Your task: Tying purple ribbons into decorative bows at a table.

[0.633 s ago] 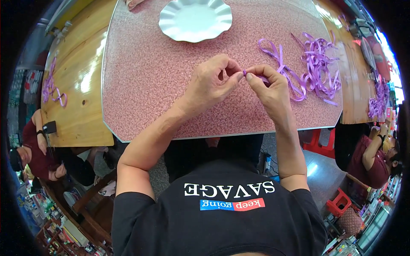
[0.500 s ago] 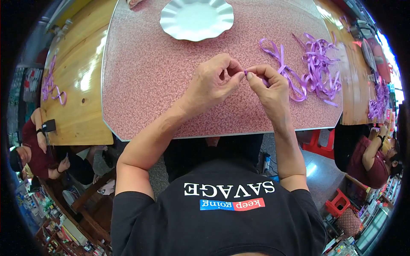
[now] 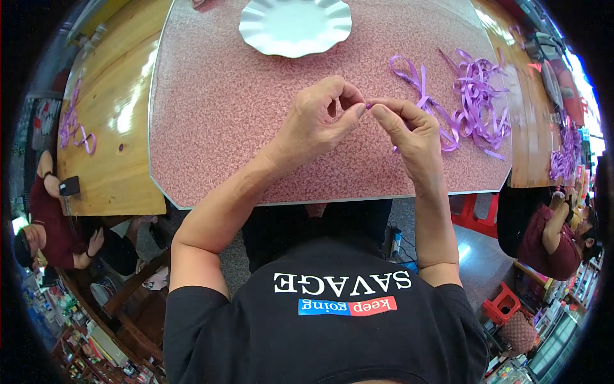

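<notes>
Over the pink speckled tabletop (image 3: pixel 256 115), my left hand (image 3: pixel 323 115) pinches a small bit of purple ribbon (image 3: pixel 369 107) between thumb and index finger. My right hand (image 3: pixel 412 128) meets it there, its thumb and bent index finger closed at the same bit. The fingertips hide most of what is held. A short ribbon end shows below the right fingers. Just right of that hand lies a ribbon loop (image 3: pixel 422 83), and beyond it a tangled pile of purple ribbon (image 3: pixel 476 96).
A white wavy-rimmed plate (image 3: pixel 295 29) sits at the far side. Wooden tables (image 3: pixel 118 121) flank the pink one, with more purple ribbon (image 3: pixel 71 125) on the left and another bunch (image 3: pixel 566 153) on the right. A person (image 3: pixel 61 224) sits at each side. Red stools (image 3: pixel 502 304) stand at lower right.
My right hand has shifted slightly right, its thumb drawn back a little from the left fingertips. My left hand stays nearly in place. The person at left has moved an arm.
</notes>
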Demonstrator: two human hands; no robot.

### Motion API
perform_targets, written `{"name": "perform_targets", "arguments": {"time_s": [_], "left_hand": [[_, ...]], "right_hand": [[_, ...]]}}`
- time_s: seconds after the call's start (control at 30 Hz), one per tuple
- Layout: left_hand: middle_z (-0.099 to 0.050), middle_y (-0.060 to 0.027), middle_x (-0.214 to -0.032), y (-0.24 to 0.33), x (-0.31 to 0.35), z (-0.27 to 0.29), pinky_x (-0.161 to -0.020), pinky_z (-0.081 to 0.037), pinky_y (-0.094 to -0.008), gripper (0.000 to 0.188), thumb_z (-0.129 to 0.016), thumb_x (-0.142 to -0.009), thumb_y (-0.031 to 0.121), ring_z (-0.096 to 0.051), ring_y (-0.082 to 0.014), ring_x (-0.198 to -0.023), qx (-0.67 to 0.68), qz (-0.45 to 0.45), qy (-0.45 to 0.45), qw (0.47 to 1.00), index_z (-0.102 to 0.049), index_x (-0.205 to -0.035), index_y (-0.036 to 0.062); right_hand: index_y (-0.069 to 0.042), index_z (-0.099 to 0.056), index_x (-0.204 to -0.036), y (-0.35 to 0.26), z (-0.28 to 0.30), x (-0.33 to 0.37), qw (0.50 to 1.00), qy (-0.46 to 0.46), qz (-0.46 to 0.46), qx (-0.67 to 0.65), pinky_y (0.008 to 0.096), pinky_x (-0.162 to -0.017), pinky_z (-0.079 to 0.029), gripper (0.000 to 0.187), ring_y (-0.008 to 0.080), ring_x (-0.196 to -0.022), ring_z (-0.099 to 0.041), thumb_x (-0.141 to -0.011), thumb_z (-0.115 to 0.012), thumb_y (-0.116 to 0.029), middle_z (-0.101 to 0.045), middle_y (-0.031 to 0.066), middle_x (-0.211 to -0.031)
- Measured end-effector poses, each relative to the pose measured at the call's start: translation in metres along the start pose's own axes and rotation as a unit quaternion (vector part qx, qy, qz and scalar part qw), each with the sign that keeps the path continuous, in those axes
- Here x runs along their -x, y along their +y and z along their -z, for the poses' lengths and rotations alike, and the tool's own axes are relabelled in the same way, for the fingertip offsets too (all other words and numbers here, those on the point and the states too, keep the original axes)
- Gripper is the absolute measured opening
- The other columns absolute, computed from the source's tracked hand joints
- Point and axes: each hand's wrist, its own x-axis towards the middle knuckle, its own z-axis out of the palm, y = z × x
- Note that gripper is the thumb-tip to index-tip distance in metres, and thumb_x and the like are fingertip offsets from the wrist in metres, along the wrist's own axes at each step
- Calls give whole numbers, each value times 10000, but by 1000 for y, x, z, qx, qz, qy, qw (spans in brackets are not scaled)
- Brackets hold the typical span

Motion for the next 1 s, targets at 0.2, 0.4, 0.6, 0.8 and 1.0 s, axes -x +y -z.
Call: {"name": "perform_targets", "arguments": {"time_s": [0.2,0.4,0.6,0.8,1.0], "left_hand": [[-616,-33,-855,-2,-1,0,-630,-448,-245,139,-656,-872,50,-571,-104,-759,6,-10,-25,1000,-617,-1003,25],[-625,-83,-936,-4,-6,-4,-690,-481,-324,294,-688,-828,47,-594,-188,-840,-107,-174,-13,979,-606,-1111,32],[-603,-90,-863,3,-7,-3,-745,-482,-377,238,-718,-794,107,-596,-265,-816,-226,-223,-41,947,-614,-997,41],[-595,-116,-811,28,-3,12,-684,-470,-375,145,-701,-807,69,-593,-274,-758,-257,-197,-157,933,-589,-889,26],[-577,-116,-780,38,2,32,-622,-469,-374,86,-655,-807,38,-581,-277,-704,-186,-113,-306,927,-583,-850,21]], "right_hand": [[-25,-723,-974,9,8,-1,998,-7,39,48,175,-555,-315,138,3,-655,-455,-896,-709,-138,-603,-71,-765],[-8,-718,-967,5,5,2,995,6,70,66,177,-562,-327,140,4,-667,-461,-914,-688,-135,-610,-58,-776],[7,-710,-949,6,12,4,995,-34,57,74,185,-560,-343,146,15,-666,-471,-936,-656,-128,-599,-51,-752],[2,-684,-897,7,17,11,984,-99,44,140,227,-562,-358,135,37,-666,-450,-924,-663,-129,-570,-39,-726],[-1,-665,-855,11,21,22,974,-178,89,105,263,-597,-391,172,93,-674,-494,-897,-692,-166,-584,24,-741]]}}
